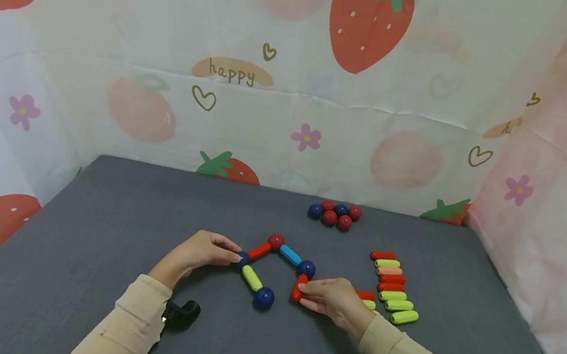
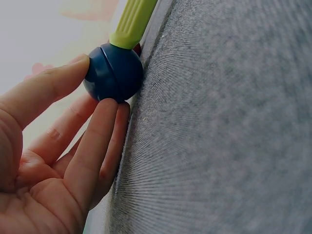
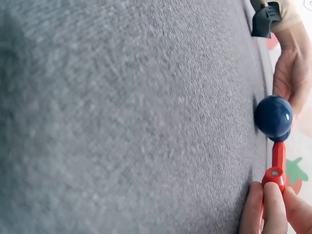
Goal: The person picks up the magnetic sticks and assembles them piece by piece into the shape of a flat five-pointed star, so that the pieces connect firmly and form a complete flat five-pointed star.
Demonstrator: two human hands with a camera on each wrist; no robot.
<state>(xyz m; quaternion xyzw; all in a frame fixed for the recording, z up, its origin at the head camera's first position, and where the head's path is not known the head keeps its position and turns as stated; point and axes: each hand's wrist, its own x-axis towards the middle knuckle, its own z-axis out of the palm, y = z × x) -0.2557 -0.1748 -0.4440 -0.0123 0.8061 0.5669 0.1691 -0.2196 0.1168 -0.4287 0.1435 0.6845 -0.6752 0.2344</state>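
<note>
My left hand (image 1: 202,253) pinches a blue ball (image 2: 114,73) between thumb and fingertips. From that ball a yellow-green rod (image 1: 251,278) runs to another blue ball (image 1: 263,299) nearer me, and a red rod (image 1: 259,251) runs to a red ball (image 1: 276,241) at the top. A light blue rod (image 1: 290,255) joins the red ball to a blue ball (image 1: 306,268) on the right. My right hand (image 1: 338,301) pinches a second red rod (image 1: 297,288), whose far end meets this right-hand ball. Its near end, with a small metallic tip, faces the right wrist camera.
Several loose red and blue balls (image 1: 329,218) cluster at the table's back. On the right lies a column of red, pink and yellow-green rods (image 1: 393,288), with another red rod (image 1: 365,295) partly behind my right hand. The grey table (image 1: 149,200) meets a printed curtain (image 1: 282,110).
</note>
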